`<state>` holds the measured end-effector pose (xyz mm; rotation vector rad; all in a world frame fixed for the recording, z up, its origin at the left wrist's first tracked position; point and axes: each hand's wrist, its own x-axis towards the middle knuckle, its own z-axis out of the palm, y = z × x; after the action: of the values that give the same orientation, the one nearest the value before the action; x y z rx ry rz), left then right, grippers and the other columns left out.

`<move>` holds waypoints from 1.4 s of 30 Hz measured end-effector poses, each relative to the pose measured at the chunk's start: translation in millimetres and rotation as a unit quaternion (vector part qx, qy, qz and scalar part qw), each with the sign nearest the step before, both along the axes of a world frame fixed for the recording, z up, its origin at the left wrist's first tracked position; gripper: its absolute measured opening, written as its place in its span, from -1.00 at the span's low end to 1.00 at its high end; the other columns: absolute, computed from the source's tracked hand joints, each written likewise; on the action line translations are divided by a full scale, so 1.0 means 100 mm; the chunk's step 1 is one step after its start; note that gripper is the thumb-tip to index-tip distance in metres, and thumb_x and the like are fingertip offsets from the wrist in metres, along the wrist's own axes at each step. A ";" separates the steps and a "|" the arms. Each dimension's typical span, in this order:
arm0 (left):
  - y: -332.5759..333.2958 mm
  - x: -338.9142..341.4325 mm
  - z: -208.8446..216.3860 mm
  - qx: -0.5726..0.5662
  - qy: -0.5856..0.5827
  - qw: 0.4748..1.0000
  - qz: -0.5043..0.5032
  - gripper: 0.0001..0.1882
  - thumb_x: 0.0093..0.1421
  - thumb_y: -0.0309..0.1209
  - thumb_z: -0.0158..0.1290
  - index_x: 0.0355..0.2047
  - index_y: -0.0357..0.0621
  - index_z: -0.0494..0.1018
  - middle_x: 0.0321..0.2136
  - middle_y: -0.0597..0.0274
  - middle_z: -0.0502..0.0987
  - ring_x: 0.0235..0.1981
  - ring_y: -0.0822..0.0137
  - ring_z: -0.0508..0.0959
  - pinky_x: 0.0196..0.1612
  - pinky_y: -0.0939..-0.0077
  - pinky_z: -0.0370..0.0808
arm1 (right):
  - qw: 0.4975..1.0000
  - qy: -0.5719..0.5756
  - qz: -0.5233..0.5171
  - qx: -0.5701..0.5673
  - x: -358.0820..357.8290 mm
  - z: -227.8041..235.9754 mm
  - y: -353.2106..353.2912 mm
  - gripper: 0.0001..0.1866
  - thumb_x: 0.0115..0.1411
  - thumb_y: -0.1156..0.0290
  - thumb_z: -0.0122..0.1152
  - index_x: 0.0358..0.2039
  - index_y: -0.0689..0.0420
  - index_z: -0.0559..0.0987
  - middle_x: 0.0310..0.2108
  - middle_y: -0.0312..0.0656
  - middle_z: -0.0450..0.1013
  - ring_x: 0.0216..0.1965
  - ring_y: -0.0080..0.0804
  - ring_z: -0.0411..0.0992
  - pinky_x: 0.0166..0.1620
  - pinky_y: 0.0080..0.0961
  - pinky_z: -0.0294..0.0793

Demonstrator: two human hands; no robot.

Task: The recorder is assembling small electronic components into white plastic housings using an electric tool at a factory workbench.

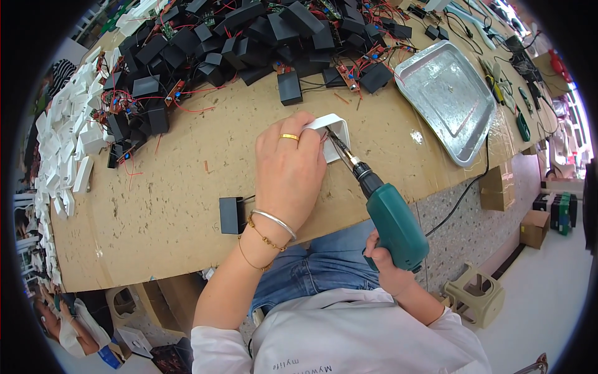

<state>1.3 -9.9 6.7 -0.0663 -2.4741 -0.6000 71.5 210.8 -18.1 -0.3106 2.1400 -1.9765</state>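
My left hand [289, 162] is closed on a white plastic housing [337, 122] and steadies it on the cardboard-covered table. In my right hand [390, 268] is a green electric screwdriver [397, 227], its handle wrapped by my fingers. The driver points up and left, and its bit reaches into the open side of the housing. Thin dark metal shows beside the bit; I cannot tell what it is. A black box [232, 215] with a dark wire lies left of my left wrist, the wire running under my hand.
A large heap of black boxes [289, 87] with red wires and small circuit boards covers the far side. White plastic parts [68, 137] pile up at the left. A metal tray [448, 100] stands at the right, with pliers [495, 87] beyond it. A cable [458, 206] hangs over the edge.
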 end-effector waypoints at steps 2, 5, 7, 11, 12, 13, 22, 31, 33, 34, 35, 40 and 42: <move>0.00 0.00 0.00 -0.001 -0.005 1.000 -0.001 -0.87 0.02 -0.54 0.14 -0.40 -0.21 0.42 -0.15 0.19 0.44 -0.17 0.11 0.44 -0.07 0.21 0.35 | 1.000 -0.003 0.002 -0.004 0.00 0.01 0.00 -0.57 0.11 0.24 0.38 -0.17 0.28 0.49 -0.44 -0.26 0.41 -0.47 -0.51 0.35 -0.36 -0.56 0.32; 0.00 0.01 0.00 -0.002 -0.010 1.000 0.000 -0.87 0.03 -0.54 0.14 -0.40 -0.20 0.42 -0.15 0.19 0.44 -0.17 0.11 0.44 -0.07 0.21 0.35 | 1.000 -0.004 0.000 -0.011 -0.02 0.03 -0.01 -0.56 0.10 0.22 0.39 -0.17 0.28 0.49 -0.44 -0.27 0.40 -0.46 -0.52 0.35 -0.35 -0.56 0.33; 0.00 0.01 0.00 0.001 -0.009 1.000 -0.002 -0.87 0.03 -0.54 0.13 -0.41 -0.20 0.42 -0.15 0.19 0.44 -0.17 0.11 0.44 -0.06 0.21 0.35 | 1.000 -0.011 0.000 -0.010 -0.03 0.07 -0.02 -0.56 0.09 0.22 0.40 -0.17 0.27 0.49 -0.44 -0.28 0.41 -0.45 -0.55 0.35 -0.35 -0.59 0.34; 0.00 0.01 0.01 0.002 -0.012 1.000 -0.003 -0.87 0.03 -0.54 0.13 -0.41 -0.20 0.41 -0.14 0.18 0.44 -0.16 0.10 0.44 -0.06 0.20 0.35 | 0.999 -0.020 -0.007 -0.030 -0.01 0.02 -0.01 -0.55 0.08 0.25 0.41 -0.15 0.28 0.47 -0.44 -0.30 0.41 -0.45 -0.59 0.34 -0.35 -0.64 0.34; 0.00 0.01 0.01 0.002 -0.012 1.000 -0.003 -0.87 0.03 -0.54 0.13 -0.41 -0.20 0.41 -0.14 0.18 0.44 -0.16 0.10 0.44 -0.06 0.20 0.35 | 0.999 -0.028 -0.006 -0.042 -0.02 0.06 -0.03 -0.54 0.08 0.27 0.42 -0.14 0.29 0.46 -0.43 -0.30 0.41 -0.44 -0.61 0.34 -0.35 -0.65 0.34; 0.00 0.01 0.00 0.002 -0.013 1.000 -0.003 -0.87 0.03 -0.54 0.13 -0.40 -0.20 0.41 -0.13 0.17 0.44 -0.16 0.10 0.44 -0.06 0.20 0.35 | 0.998 -0.036 -0.004 -0.053 -0.03 0.08 -0.03 -0.53 0.08 0.29 0.42 -0.12 0.29 0.45 -0.43 -0.31 0.41 -0.44 -0.63 0.34 -0.35 -0.67 0.35; -0.01 0.01 0.00 0.006 -0.015 1.000 -0.005 -0.87 0.02 -0.54 0.13 -0.40 -0.21 0.41 -0.13 0.17 0.44 -0.15 0.09 0.44 -0.06 0.20 0.35 | 0.998 -0.042 0.000 -0.050 -0.01 0.06 0.00 -0.43 0.07 0.19 0.42 -0.08 0.32 0.41 -0.46 -0.32 0.43 -0.45 -0.64 0.36 -0.31 -0.67 0.36; -0.01 0.01 0.00 0.004 -0.014 1.000 -0.004 -0.87 0.02 -0.54 0.13 -0.40 -0.21 0.42 -0.13 0.17 0.44 -0.15 0.09 0.44 -0.06 0.20 0.36 | 0.999 -0.027 -0.006 -0.036 0.00 0.12 0.01 -0.37 0.08 0.08 0.39 -0.06 0.33 0.41 -0.51 -0.32 0.43 -0.46 -0.61 0.37 -0.28 -0.62 0.39; -0.01 0.01 0.00 0.007 -0.012 1.000 -0.003 -0.87 0.01 -0.55 0.13 -0.40 -0.21 0.42 -0.13 0.17 0.44 -0.15 0.09 0.44 -0.05 0.20 0.36 | 0.999 -0.026 -0.002 -0.034 0.01 0.10 0.02 -0.38 0.09 0.08 0.38 -0.06 0.32 0.42 -0.47 -0.30 0.44 -0.45 -0.60 0.37 -0.28 -0.61 0.39; 0.00 0.01 0.00 0.006 -0.014 1.000 -0.003 -0.86 0.01 -0.55 0.13 -0.40 -0.21 0.42 -0.13 0.17 0.44 -0.15 0.09 0.44 -0.05 0.20 0.36 | 0.999 -0.024 0.002 -0.032 0.01 0.09 0.02 -0.39 0.10 0.08 0.37 -0.06 0.32 0.42 -0.44 -0.27 0.44 -0.44 -0.59 0.37 -0.28 -0.60 0.39; 0.00 0.01 0.01 0.006 -0.017 1.000 -0.004 -0.86 0.01 -0.55 0.13 -0.40 -0.21 0.42 -0.13 0.17 0.44 -0.15 0.09 0.44 -0.05 0.20 0.36 | 0.999 -0.024 0.002 -0.032 0.02 0.10 0.03 -0.39 0.10 0.08 0.37 -0.06 0.32 0.42 -0.44 -0.27 0.44 -0.44 -0.59 0.37 -0.28 -0.60 0.39; 0.00 0.01 0.03 0.009 -0.021 1.000 -0.007 -0.86 0.01 -0.56 0.13 -0.40 -0.21 0.42 -0.13 0.17 0.44 -0.14 0.09 0.44 -0.04 0.20 0.35 | 0.998 0.018 0.054 -0.030 0.08 0.15 0.18 -0.21 0.08 -0.24 0.20 0.01 0.23 0.35 -0.16 -0.22 0.28 -0.42 -0.50 0.36 -0.36 -0.48 0.40; -0.01 0.02 0.03 0.008 -0.025 1.000 -0.007 -0.86 0.01 -0.56 0.13 -0.40 -0.21 0.42 -0.12 0.17 0.44 -0.14 0.09 0.44 -0.04 0.20 0.35 | 0.999 0.023 0.021 -0.043 0.07 0.21 0.17 -0.20 0.06 -0.27 0.20 -0.01 0.22 0.37 -0.18 -0.23 0.26 -0.43 -0.50 0.36 -0.36 -0.47 0.40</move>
<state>2.9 -10.7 9.9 -0.0637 -2.5187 -0.6336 78.8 227.6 3.2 -0.4147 2.0606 -2.0617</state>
